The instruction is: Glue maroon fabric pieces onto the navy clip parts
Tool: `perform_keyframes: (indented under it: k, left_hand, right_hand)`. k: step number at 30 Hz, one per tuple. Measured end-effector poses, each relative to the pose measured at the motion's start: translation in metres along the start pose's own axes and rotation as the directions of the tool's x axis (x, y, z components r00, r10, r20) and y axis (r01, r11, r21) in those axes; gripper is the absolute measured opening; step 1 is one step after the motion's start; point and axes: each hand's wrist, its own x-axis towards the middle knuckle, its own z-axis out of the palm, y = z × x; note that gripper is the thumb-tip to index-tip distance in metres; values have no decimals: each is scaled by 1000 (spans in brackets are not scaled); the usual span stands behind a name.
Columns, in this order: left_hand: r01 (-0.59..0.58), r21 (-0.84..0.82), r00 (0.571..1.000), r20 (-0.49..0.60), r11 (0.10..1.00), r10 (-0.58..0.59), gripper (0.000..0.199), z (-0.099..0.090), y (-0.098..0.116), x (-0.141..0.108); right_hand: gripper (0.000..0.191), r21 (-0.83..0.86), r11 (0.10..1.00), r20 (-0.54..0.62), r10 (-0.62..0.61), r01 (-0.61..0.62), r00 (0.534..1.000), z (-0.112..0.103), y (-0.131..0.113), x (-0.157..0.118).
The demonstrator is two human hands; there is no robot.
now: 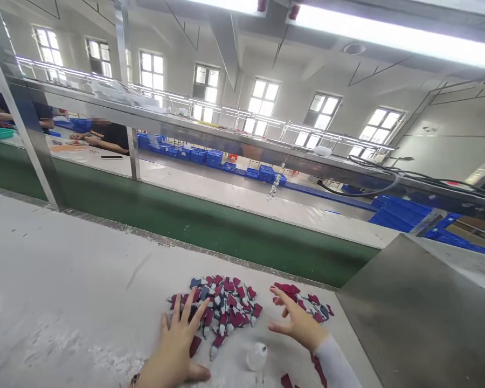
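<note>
My left hand (175,345) is spread palm down at the left edge of a pile of small dark red, navy and grey pieces (230,304), its fingertips over some of them. To the right, my right hand (299,320) hovers with fingers apart and nothing in them, beside a smaller group of similar pieces (313,299). Between the hands, near the bottom, stands a small clear container (257,357) with a dark tip. A few red pieces (286,380) lie below my right hand, partly hidden by the forearm.
A metal box-like panel (412,318) rises at the right of the white table (73,269). Beyond the table runs a green belt (165,215), with a metal frame (36,134) above. A seated person (105,137) works across it. Blue bins (206,156) stand behind.
</note>
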Motion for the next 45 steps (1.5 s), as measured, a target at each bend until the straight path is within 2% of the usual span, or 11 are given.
perform_keyframes:
  k: [3,6,10,15,19,23,27,35,41,43,45]
  left_hand:
    - [59,23,998,-22,998,-59,136,10,8,1]
    - [9,-11,995,-94,1000,-10,127,22,15,6]
    - [62,-66,979,-188,996,-73,127,41,10,15]
    - [121,-126,925,-345,985,-158,113,51,-32,12]
    - [191,-178,842,-476,965,-254,96,36,-79,-8]
    - [253,-242,765,-542,937,-347,89,13,-125,-35]
    - [348,-294,692,-561,890,-455,91,1,-165,-58]
    - [513,-428,490,-566,744,-663,92,-3,-231,-124]
    - [603,-526,304,-544,600,-782,85,37,-269,-205]
    - [647,-545,228,-530,534,-817,74,53,-272,-227]
    - [678,-538,200,-521,501,-830,64,64,-272,-240]
  right_hand:
    - [137,-180,984,218,33,7,976,4,-20,59]
    - [164,-334,939,347,40,84,937,32,-48,102]
    - [169,-473,846,458,-2,246,889,65,-85,130]
    - [167,-528,727,574,-74,438,815,101,-149,160]
    - [146,-492,635,644,-196,596,740,140,-209,178]
    - [68,-429,542,682,-329,722,653,180,-265,186]
    - [46,-366,440,714,-434,820,550,221,-313,187]
    - [38,-184,266,774,-554,946,306,316,-407,156]
    - [38,23,192,800,-592,981,97,398,-463,64]
    - [38,84,184,799,-600,979,45,406,-473,45]
    - [38,87,187,783,-620,978,49,397,-477,49]
